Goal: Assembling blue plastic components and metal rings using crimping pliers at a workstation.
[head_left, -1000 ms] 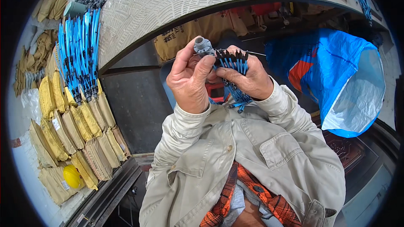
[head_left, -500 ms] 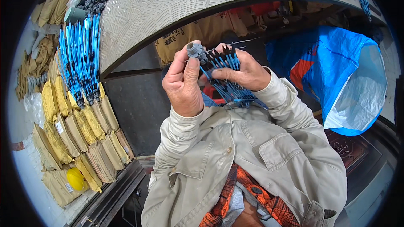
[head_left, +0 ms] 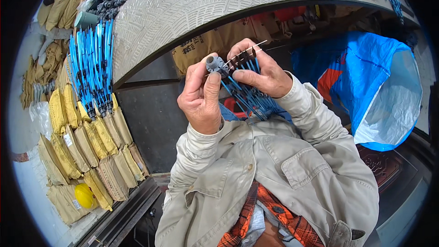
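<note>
Left hand (head_left: 201, 98) upright, pinching grey fitting (head_left: 216, 65) — right hand (head_left: 269, 77) clasping stems (head_left: 251, 98).

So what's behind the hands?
Beyond the left hand, holding a grey fitting, and the right hand, gripping blue strands, brown sacking shows under the table. The hands hide part of it; what's there can't be seen.

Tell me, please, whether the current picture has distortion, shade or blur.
In the head view, fisheye bending bows the front edge of the worktop, with deep shade under it; in the same head view, corners are black, the blue sack has a bright inside, and left hand and right hand look fairly sharp.
</note>
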The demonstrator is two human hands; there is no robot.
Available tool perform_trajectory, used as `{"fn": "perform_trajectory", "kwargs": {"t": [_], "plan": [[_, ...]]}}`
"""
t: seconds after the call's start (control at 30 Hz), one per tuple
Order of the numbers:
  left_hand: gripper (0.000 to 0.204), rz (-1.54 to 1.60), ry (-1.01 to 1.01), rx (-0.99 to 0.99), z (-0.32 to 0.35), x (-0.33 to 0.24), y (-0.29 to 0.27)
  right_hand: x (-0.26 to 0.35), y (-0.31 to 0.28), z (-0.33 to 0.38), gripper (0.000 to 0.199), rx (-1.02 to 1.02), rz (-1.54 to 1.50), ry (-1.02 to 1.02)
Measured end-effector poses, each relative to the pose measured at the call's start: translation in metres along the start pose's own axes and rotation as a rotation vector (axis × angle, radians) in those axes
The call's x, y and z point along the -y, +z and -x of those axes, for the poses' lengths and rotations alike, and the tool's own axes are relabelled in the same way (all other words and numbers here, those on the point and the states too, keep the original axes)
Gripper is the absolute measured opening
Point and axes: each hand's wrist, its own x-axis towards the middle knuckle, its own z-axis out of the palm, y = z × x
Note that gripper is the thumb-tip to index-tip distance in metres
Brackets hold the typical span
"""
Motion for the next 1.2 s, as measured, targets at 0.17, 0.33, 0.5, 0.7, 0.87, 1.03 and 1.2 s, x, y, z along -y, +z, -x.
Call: {"fn": "perform_trajectory", "kwargs": {"t": [0.17,0.33,0.5,0.7,0.87,1.03,1.2], "plan": [[0.031,0.165,-0.099,-0.003,-0.001,-0.004,0.001,0.003,-0.002,0.003,0.025,0.001,0.056,0.068],[0.035,0.407,-0.188,0.065,-0.003,0.001,-0.008,0.006,-0.004,0.002,0.025,0.071,0.049,0.157],[0.04,0.483,-0.2,0.204,-0.003,0.01,-0.019,0.0,0.004,0.002,0.024,0.063,-0.161,0.073],[0.034,0.351,-0.151,0.2,0.0,0.002,-0.019,0.005,0.004,-0.001,0.023,0.085,-0.212,-0.09],[0.032,0.336,-0.109,0.148,0.001,0.004,-0.015,0.003,0.008,0.006,0.023,0.021,-0.246,0.046],[0.033,0.421,-0.177,0.154,-0.002,0.002,-0.017,-0.005,0.002,0.012,0.019,0.052,-0.03,-0.015],[0.033,0.466,-0.171,0.19,-0.004,0.002,-0.021,0.01,-0.003,0.003,0.02,0.163,0.041,0.144]]}}
